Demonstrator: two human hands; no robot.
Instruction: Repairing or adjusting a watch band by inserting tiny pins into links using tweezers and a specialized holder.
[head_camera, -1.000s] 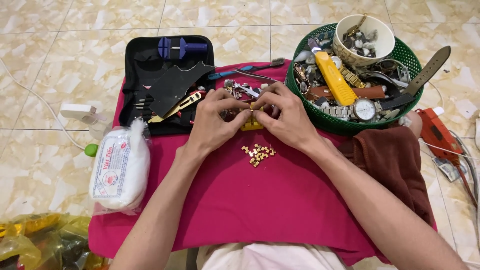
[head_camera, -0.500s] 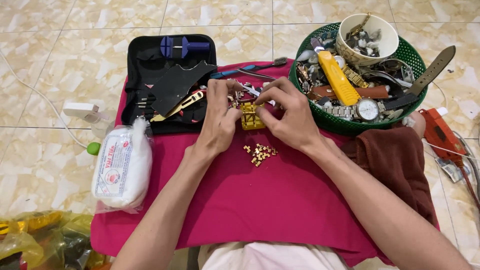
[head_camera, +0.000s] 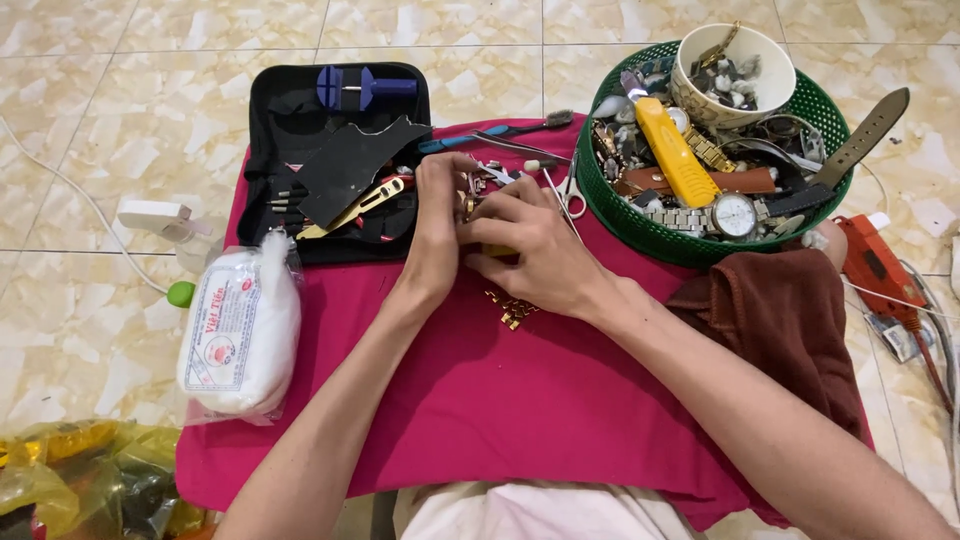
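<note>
Since a second ago your left hand (head_camera: 438, 225) and right hand (head_camera: 535, 255) have closed tighter over the small gold piece (head_camera: 497, 252), now almost hidden, loose gold links (head_camera: 512, 310) lying just beside them on the magenta cloth (head_camera: 500, 400).

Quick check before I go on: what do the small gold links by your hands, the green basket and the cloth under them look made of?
Gold links: likely metal, shiny gold-toned, small segmented pieces. Green basket: looks like moulded plastic, an open lattice wall. Pink cloth: woven fabric, matte, softly creased. Both the left hand and the right hand close on a small part too hidden to judge.
</note>
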